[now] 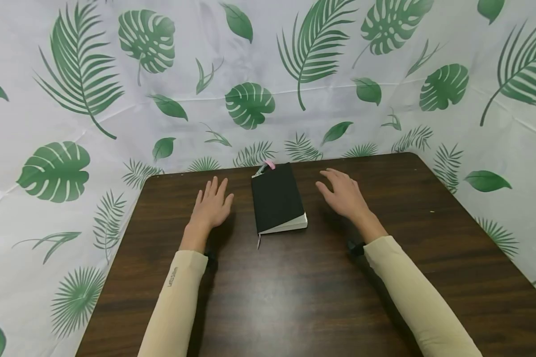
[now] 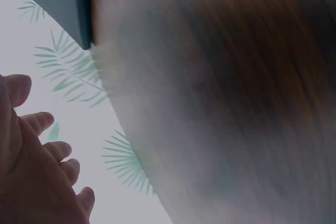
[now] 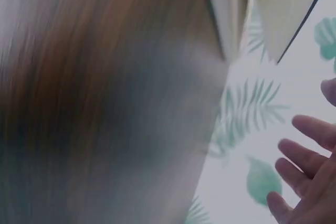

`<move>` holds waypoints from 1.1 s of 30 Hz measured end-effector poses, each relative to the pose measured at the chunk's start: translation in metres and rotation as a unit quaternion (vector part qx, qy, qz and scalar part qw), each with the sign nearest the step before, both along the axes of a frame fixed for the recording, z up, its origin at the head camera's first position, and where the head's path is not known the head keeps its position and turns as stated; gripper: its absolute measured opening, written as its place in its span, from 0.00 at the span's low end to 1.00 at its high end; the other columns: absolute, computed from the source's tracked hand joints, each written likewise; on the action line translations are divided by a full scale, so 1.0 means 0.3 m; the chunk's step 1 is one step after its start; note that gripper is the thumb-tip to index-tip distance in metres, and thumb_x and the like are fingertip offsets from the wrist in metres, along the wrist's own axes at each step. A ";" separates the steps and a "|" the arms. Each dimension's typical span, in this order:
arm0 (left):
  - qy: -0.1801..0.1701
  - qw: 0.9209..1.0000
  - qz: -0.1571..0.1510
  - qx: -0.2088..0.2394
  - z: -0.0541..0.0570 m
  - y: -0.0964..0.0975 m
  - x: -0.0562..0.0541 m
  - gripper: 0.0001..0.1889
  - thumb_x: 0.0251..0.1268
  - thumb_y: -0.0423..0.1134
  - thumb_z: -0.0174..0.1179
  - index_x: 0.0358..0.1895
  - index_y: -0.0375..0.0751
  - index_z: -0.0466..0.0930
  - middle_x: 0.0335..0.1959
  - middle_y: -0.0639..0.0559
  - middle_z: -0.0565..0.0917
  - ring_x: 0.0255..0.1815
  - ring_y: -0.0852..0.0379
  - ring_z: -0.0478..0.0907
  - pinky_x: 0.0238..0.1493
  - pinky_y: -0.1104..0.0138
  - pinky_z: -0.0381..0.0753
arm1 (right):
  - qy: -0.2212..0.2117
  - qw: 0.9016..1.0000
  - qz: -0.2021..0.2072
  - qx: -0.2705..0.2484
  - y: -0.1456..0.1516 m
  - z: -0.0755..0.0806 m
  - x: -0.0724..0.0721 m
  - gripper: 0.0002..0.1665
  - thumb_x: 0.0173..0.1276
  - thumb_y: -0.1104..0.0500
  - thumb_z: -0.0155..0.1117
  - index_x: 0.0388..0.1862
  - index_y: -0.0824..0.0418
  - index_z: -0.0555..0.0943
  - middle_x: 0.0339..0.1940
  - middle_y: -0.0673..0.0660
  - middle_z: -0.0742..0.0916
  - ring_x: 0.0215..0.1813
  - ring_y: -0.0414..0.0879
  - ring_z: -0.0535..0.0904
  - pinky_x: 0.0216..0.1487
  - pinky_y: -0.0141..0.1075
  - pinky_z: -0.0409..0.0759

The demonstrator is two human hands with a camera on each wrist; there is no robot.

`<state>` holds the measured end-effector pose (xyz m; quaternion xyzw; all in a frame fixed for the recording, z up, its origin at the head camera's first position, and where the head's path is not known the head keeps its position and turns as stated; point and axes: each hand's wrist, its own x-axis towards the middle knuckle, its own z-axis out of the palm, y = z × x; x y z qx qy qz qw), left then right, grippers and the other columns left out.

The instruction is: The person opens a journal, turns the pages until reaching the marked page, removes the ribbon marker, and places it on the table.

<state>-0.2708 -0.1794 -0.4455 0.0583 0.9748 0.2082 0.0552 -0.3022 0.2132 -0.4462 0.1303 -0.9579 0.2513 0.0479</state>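
black notebook (image 1: pixel 277 201): frame centre, on bench (image 1: pixel 268 307) | left hand (image 1: pixel 210 208), right hand (image 1: pixel 345 194): flanking it, fingers apart, holding nothing | probably light, stiff cover (image 1: pixel 274 191), floppy pages (image 1: pixel 295 224) | cover sits ajar, so pinch both long sides, cover and pages together

Small dark lettering (image 1: pixel 172 276) that appears to read "LetsSlim" marks the forearm of your beige left sleeve (image 1: pixel 173 307), just short of the cuff (image 1: pixel 193 256), in the head view. The 1 line of print runs lengthwise up your sleeve, its capital L at the elbow end and its last letter nearest the cuff, and is too small for you to tell whether an apostrophe parts the "t" from the "s".
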 end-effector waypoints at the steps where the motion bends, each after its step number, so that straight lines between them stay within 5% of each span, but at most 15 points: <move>1: -0.001 1.000 -0.003 0.002 0.003 0.007 0.004 0.36 0.91 0.55 0.34 0.91 0.47 0.39 0.91 0.39 0.34 0.92 0.39 0.31 0.87 0.40 0.33 | 0.003 1.000 0.005 -0.014 -0.015 0.002 0.009 0.36 0.88 0.38 0.48 0.80 0.59 0.72 0.84 0.65 0.72 0.85 0.67 0.61 0.80 0.72 0.55; 12: -0.010 0.999 -0.030 0.040 0.033 0.061 0.042 0.35 0.91 0.54 0.37 0.90 0.46 0.44 0.91 0.39 0.39 0.92 0.39 0.34 0.87 0.40 0.40 | -0.005 0.993 0.061 -0.103 -0.157 -0.013 0.087 0.28 0.89 0.40 0.49 0.65 0.56 0.85 0.73 0.60 0.81 0.80 0.64 0.68 0.79 0.70 0.57; 21: -0.015 0.996 -0.046 0.070 0.045 0.094 0.057 0.34 0.90 0.55 0.38 0.90 0.48 0.47 0.92 0.40 0.40 0.92 0.40 0.35 0.87 0.40 0.46 | -0.018 0.991 0.026 -0.131 -0.188 -0.014 0.116 0.33 0.87 0.37 0.49 0.75 0.57 0.78 0.80 0.60 0.76 0.81 0.63 0.66 0.80 0.70 0.55; 33: -0.016 0.994 -0.053 0.097 0.021 0.102 0.064 0.34 0.90 0.56 0.38 0.89 0.47 0.49 0.91 0.39 0.44 0.91 0.39 0.41 0.86 0.40 0.51 | 0.006 0.988 0.030 -0.154 -0.246 -0.002 0.131 0.30 0.87 0.41 0.52 0.74 0.57 0.79 0.75 0.60 0.81 0.79 0.61 0.69 0.79 0.68 0.53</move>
